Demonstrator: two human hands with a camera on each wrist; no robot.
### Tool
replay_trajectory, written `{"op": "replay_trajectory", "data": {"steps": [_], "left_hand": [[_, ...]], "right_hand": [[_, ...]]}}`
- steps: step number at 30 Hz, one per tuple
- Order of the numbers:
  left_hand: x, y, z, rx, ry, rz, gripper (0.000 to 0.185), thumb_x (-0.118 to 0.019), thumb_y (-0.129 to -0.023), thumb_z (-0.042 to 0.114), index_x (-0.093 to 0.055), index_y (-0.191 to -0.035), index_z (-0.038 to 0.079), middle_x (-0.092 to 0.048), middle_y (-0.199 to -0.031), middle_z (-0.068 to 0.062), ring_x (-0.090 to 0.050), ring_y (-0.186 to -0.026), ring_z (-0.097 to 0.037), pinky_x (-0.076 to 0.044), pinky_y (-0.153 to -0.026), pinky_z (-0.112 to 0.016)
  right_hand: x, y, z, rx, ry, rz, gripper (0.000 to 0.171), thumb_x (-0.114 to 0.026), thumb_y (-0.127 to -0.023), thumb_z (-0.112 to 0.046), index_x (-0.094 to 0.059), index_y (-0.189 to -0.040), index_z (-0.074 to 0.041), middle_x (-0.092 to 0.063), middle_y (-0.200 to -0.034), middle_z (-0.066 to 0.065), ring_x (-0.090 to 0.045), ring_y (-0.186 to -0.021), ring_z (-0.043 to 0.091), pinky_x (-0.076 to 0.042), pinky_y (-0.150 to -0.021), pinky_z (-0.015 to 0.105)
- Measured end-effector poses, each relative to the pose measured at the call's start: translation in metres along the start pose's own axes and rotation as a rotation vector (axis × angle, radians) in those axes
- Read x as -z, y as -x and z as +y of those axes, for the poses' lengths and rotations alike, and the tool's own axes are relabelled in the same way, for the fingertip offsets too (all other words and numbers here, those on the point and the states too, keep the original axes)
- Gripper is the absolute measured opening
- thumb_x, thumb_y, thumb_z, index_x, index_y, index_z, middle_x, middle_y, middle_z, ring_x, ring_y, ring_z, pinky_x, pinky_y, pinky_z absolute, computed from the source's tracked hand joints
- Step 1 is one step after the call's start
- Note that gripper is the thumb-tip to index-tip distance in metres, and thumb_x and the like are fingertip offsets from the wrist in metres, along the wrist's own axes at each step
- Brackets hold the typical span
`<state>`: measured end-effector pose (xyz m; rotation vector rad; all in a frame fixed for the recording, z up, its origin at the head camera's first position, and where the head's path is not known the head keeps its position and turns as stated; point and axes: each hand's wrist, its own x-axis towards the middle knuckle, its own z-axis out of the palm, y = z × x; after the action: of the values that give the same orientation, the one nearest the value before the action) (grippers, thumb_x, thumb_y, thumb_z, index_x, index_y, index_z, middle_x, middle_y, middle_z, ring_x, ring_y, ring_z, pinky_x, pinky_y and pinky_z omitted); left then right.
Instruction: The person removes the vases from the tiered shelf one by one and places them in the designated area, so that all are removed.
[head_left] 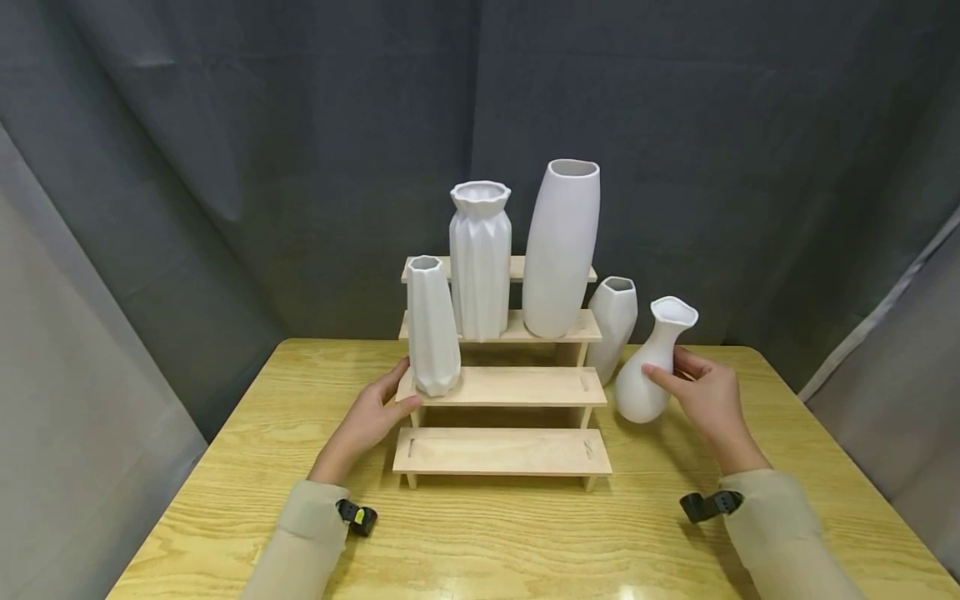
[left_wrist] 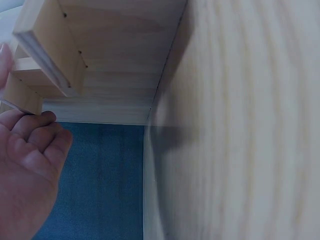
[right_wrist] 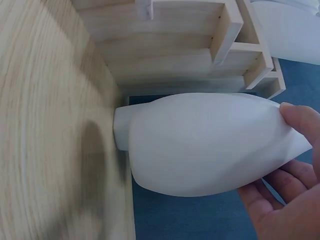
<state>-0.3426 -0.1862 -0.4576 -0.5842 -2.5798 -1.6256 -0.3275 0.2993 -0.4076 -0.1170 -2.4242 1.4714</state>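
White, narrow-necked bulb vase (head_left: 651,367) stands on the wooden counter (head_left: 225,467) just to the right of the stepped wooden shelf (head_left: 510,387), and the right hand (head_left: 708,400) grips it, thumb across the front of the neck and fingers wrapped behind; the right wrist view shows the same vase (right_wrist: 210,142) with fingertips (right_wrist: 300,120) curled on its upper part and its base resting on the counter. A short faceted vase (head_left: 613,321) stands just behind it, near the shelf's right end. The left hand (head_left: 371,417) rests against the left end of the shelf's second step, thumb touching the step's edge and fingers relaxed and extended, holding nothing; in the left wrist view the fingers (left_wrist: 35,145) appear loosely bent beside the shelf's underside. On that second step, just beside the left hand, stands a tall faceted vase (head_left: 432,329). One step higher stand a pleated vase (head_left: 480,262) and a tall smooth vase (head_left: 561,246), side by side.
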Motion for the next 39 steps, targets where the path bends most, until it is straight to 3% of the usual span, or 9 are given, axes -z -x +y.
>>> {"op": "replay_trajectory", "data": {"steps": [13,22,31,39], "left_hand": [[0.000,-0.005,-0.001,-0.031,-0.003,-0.007,0.080,-0.063,-0.096,0.042,-0.022,-0.158,0.011,-0.021,-0.162,-0.010,-0.022,-0.146,-0.028,-0.023,-0.116,-0.048],[0.001,-0.002,-0.001,-0.020,0.005,0.000,0.080,-0.064,-0.096,0.042,-0.023,-0.158,0.012,-0.023,-0.161,-0.005,-0.023,-0.146,-0.027,-0.024,-0.116,-0.047],[0.000,-0.001,-0.005,-0.003,0.016,-0.003,0.081,-0.064,-0.095,0.043,-0.023,-0.158,0.015,-0.022,-0.160,0.000,-0.022,-0.146,-0.025,-0.023,-0.116,-0.046],[0.000,-0.003,-0.006,-0.004,0.035,-0.007,0.080,-0.065,-0.094,0.043,-0.025,-0.158,0.016,-0.024,-0.160,0.000,-0.024,-0.145,-0.025,-0.025,-0.116,-0.046]], "right_hand": [[-0.004,-0.018,0.010,-0.026,-0.033,0.047,0.074,-0.079,-0.083,-0.043,-0.055,-0.140,-0.002,-0.057,-0.135,0.018,-0.053,-0.126,0.031,-0.045,-0.101,0.043],[-0.011,-0.033,0.017,0.013,-0.030,0.066,0.071,-0.081,-0.083,-0.039,-0.056,-0.138,0.000,-0.059,-0.132,0.019,-0.055,-0.123,0.031,-0.050,-0.091,0.022],[-0.016,-0.042,0.026,-0.027,-0.050,0.070,0.073,-0.080,-0.084,-0.039,-0.053,-0.141,-0.001,-0.055,-0.136,0.019,-0.052,-0.126,0.030,-0.045,-0.101,0.040],[-0.016,-0.051,0.031,-0.030,-0.067,0.075,0.072,-0.079,-0.084,-0.039,-0.055,-0.140,-0.001,-0.055,-0.137,0.017,-0.053,-0.126,0.030,-0.045,-0.101,0.044]]}}
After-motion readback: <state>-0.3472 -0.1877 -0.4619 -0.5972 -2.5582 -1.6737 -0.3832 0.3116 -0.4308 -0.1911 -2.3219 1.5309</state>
